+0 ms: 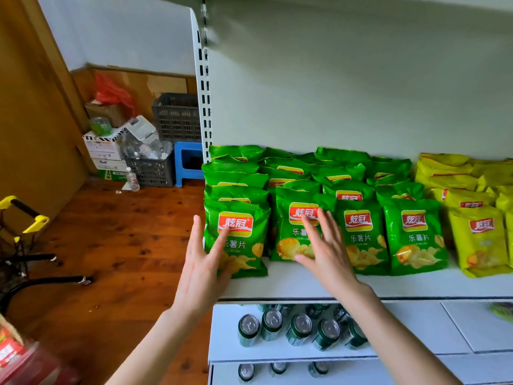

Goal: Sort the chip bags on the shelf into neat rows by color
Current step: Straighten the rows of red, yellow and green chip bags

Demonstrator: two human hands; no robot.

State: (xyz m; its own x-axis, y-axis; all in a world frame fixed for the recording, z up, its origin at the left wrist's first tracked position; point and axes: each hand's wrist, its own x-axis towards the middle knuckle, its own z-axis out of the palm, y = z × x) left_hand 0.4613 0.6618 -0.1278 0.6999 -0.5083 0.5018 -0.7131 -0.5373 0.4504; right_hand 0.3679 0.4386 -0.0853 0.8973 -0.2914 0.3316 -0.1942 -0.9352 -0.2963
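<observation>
- Both hands are held open and nothing is gripped in them. The left hand [204, 262] is seen with fingers straight and spread, in front of the leftmost of the green chip bags [416, 234], at the left end of the shelf [305, 284].
- The right hand [324, 245] is also spread wide, with the palm turned toward the bags. It is placed over the second bag of the front row and its fingers reach the edge of the third one. Whether the bags are really pressed by the fingers cannot be told.
- The green chip bags are set on the left part of the shelf, in four columns from the front edge to the back wall. The four front bags are stood upright side by side, and the bags behind them are overlapped like tiles.
- The yellow chip bags [480, 240] are kept at the right end of the same shelf, just beside the green ones, and are partly cut by the picture edge.
- Green cans [299, 326] are lined up on the lower shelf [416, 329], with their tops turned to the front.
- Left of the shelves a wooden floor [125, 232] is seen, with a blue stool [188, 162] and dark crates [177, 118] by the wall, and a cart [27, 215] with a yellow handle at the left edge.
</observation>
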